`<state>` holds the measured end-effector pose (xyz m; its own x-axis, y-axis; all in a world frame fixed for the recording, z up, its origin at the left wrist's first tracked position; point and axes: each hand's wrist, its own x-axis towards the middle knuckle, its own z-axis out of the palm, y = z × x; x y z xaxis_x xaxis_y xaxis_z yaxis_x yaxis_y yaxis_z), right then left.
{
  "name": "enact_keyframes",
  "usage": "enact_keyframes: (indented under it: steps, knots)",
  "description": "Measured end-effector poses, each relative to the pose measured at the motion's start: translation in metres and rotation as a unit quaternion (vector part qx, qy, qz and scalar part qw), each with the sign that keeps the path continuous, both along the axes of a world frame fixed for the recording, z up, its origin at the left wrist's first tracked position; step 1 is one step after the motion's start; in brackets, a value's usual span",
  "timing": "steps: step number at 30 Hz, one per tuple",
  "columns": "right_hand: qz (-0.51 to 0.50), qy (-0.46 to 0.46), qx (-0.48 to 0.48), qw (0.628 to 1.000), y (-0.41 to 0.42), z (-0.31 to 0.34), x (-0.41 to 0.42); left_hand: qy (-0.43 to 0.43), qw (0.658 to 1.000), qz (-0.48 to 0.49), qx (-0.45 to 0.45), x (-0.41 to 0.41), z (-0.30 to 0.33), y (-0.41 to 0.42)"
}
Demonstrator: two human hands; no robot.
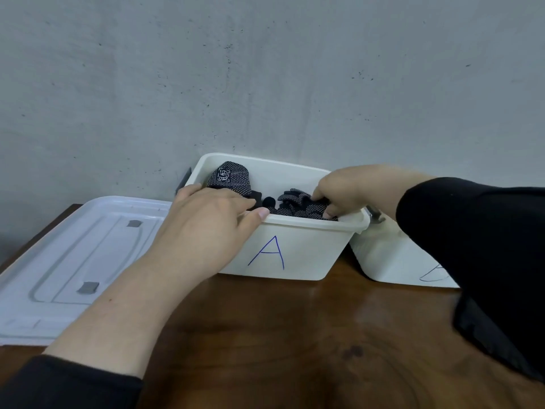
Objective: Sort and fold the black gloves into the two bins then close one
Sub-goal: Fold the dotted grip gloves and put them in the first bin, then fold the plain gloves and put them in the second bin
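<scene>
A white bin marked A (295, 252) stands on the wooden table against the wall, with black dotted gloves inside. A folded glove with a white label (228, 177) lies at the bin's back left. My left hand (206, 225) reaches over the bin's front left rim, thumb on the rim and fingers down among the gloves. My right hand (342, 187) reaches in from the right and grips a bunched dotted glove (300, 203). A second white bin marked B (392, 258) stands to the right, largely hidden behind my right sleeve.
A white lid (73, 261) with grey latch pieces lies flat on the table's left side. A grey concrete wall rises right behind the bins. Dark wood tabletop (295, 335) stretches in front of the bins.
</scene>
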<state>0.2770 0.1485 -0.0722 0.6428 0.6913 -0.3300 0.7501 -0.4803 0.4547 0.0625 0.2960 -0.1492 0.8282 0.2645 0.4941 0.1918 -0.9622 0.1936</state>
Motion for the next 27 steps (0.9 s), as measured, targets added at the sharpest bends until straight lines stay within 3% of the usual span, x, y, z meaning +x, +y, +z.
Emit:
enact_keyframes:
  steps: [6,9,12,15,19,22,25,27]
  knots:
    - [0.007,0.004,0.054,0.998,-0.003,0.004,-0.007,-0.001,1.000,-0.007,0.008,-0.001,0.002,-0.001]
    - [0.029,-0.020,0.168,0.985,-0.013,0.020,-0.022,-0.011,1.000,0.006,0.007,-0.002,0.004,-0.007]
    - [0.043,-0.060,0.280,0.957,-0.026,0.026,-0.041,-0.047,0.999,0.013,0.001,-0.003,0.003,-0.024]
    - [0.052,-0.064,0.362,0.929,-0.045,0.023,-0.064,-0.138,0.990,-0.019,0.001,-0.004,0.000,-0.049]
    - [0.059,-0.025,0.511,0.857,-0.097,-0.002,-0.110,-0.221,0.970,-0.084,-0.061,-0.013,-0.016,-0.099]
    - [0.011,0.015,0.554,0.832,-0.151,-0.054,-0.148,-0.130,0.983,-0.100,-0.084,-0.021,-0.036,-0.136]
    - [-0.051,0.057,0.505,0.859,-0.207,-0.114,-0.171,0.047,0.990,-0.102,-0.090,-0.020,-0.054,-0.170]
    - [-0.071,0.078,0.480,0.871,-0.239,-0.139,-0.179,0.100,0.984,-0.116,-0.092,-0.019,-0.067,-0.195]
